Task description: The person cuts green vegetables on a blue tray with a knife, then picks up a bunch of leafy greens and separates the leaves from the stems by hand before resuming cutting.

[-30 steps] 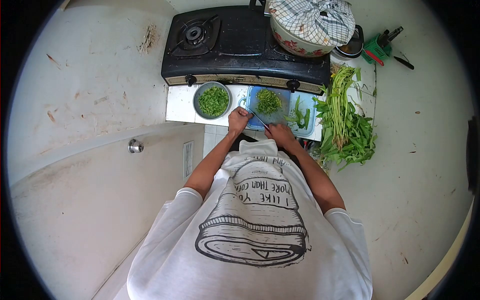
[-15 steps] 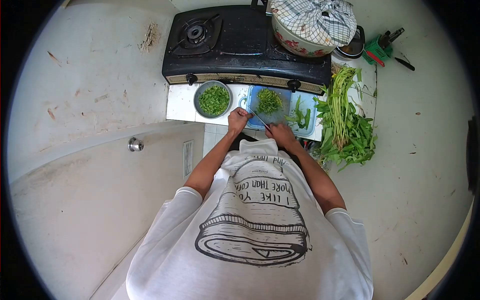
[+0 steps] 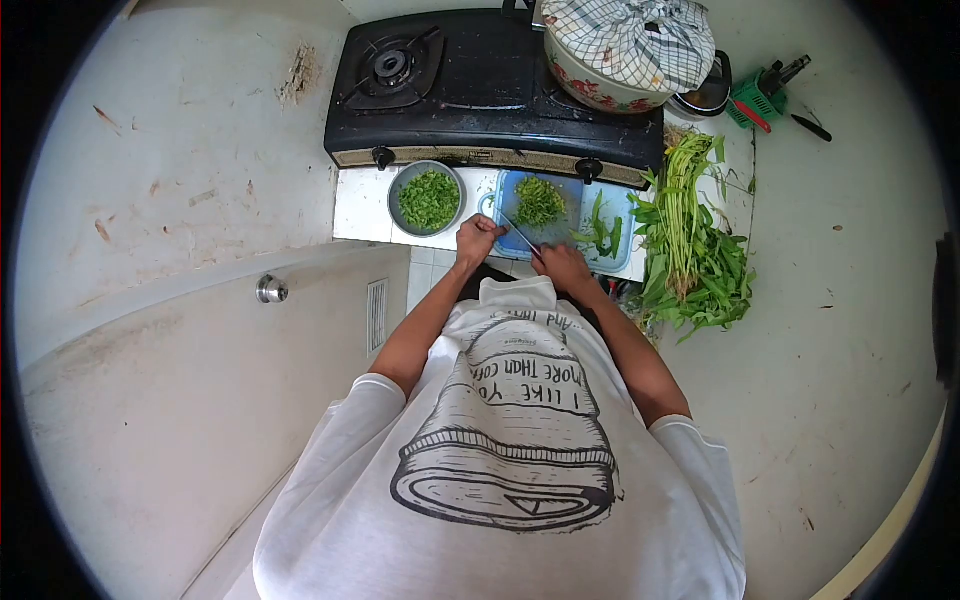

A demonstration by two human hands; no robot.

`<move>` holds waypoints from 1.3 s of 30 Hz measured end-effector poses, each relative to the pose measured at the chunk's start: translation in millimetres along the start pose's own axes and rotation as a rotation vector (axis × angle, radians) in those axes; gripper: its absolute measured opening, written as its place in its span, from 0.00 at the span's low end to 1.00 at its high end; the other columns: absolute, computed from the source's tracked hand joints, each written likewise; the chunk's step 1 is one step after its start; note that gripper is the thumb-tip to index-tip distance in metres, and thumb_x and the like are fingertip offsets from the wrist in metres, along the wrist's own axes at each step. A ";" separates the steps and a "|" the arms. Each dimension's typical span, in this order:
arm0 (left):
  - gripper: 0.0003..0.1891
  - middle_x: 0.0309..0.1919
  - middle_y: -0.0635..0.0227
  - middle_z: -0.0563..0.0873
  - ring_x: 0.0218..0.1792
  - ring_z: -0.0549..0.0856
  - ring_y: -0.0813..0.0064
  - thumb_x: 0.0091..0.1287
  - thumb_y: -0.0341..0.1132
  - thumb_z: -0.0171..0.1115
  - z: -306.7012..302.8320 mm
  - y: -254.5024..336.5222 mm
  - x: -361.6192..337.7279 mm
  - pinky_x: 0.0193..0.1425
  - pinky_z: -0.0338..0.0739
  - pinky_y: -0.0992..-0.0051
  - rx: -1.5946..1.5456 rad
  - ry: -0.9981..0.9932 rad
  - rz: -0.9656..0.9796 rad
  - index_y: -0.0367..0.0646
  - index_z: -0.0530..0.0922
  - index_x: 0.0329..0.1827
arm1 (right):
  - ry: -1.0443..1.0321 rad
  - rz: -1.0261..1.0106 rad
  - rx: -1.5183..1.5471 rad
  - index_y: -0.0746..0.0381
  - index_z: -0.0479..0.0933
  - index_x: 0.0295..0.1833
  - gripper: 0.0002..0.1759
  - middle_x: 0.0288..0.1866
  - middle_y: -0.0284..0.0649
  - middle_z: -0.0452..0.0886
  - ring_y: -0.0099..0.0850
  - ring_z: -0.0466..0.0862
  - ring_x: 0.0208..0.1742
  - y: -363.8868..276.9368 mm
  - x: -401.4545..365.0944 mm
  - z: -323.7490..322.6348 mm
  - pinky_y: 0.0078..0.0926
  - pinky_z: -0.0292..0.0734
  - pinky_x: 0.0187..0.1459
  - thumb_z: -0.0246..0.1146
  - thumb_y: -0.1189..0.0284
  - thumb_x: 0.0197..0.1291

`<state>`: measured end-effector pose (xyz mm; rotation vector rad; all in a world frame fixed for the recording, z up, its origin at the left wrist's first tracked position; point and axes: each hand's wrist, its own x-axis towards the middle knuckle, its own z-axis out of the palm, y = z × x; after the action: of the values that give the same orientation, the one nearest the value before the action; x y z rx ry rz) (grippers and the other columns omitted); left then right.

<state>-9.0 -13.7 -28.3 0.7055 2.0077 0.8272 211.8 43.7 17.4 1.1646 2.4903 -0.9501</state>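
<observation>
My right hand [image 3: 564, 268] is closed around the handle of a knife [image 3: 520, 236], its blade slanting up and left over the blue cutting board [image 3: 570, 190]. Close to the blade's tip, my left hand [image 3: 479, 240] is closed in a pinch at the board's lower left corner; what its fingers hold, if anything, is too small to make out. A heap of chopped greens [image 3: 538, 203] lies on the board above the blade. Right of it are loose green leaves [image 3: 603, 232]. A round grey bowl [image 3: 396, 215] of finely chopped greens stands left of the board.
Behind the board is a black gas stove [image 3: 480, 120], bearing a floral pot [image 3: 590, 92] covered with a checked cloth [image 3: 635, 40]. A large bunch of leafy greens [image 3: 690, 225] lies at right. Beyond it stands a green basket [image 3: 765, 100] with utensils, near a black-handled knife [image 3: 811, 127].
Almost nothing differs. The knife blade and both hands have shifted only very slightly; the heap, leaves and bowl are where they were.
</observation>
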 end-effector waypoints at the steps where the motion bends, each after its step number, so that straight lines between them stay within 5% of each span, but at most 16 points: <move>1: 0.17 0.27 0.69 0.87 0.29 0.84 0.77 0.54 0.41 0.83 0.4 0.8 -1.0 0.39 0.80 0.75 -0.008 0.009 0.002 0.38 0.84 0.31 | -0.001 -0.001 0.009 0.64 0.83 0.47 0.20 0.41 0.57 0.88 0.54 0.89 0.47 0.7 -0.5 0.0 0.53 0.82 0.54 0.59 0.56 0.70; 28: 0.15 0.28 0.68 0.86 0.30 0.84 0.76 0.55 0.39 0.80 0.8 3.1 -2.5 0.41 0.80 0.75 0.023 -0.004 0.002 0.40 0.82 0.32 | 0.079 -0.015 0.050 0.66 0.82 0.44 0.21 0.35 0.60 0.87 0.59 0.88 0.41 7.8 2.6 11.0 0.57 0.83 0.48 0.59 0.56 0.70; 39: 0.09 0.29 0.69 0.84 0.29 0.81 0.78 0.62 0.32 0.74 -1.8 -9.5 -6.7 0.38 0.79 0.74 -0.020 -0.020 0.212 0.39 0.82 0.37 | 0.202 0.069 0.084 0.66 0.82 0.44 0.22 0.36 0.61 0.86 0.60 0.87 0.40 11.6 0.9 -3.5 0.57 0.83 0.46 0.59 0.55 0.70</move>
<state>-8.8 -25.0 -31.6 0.9230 1.9265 0.9576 220.1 52.0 14.4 1.4295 2.5659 -0.9703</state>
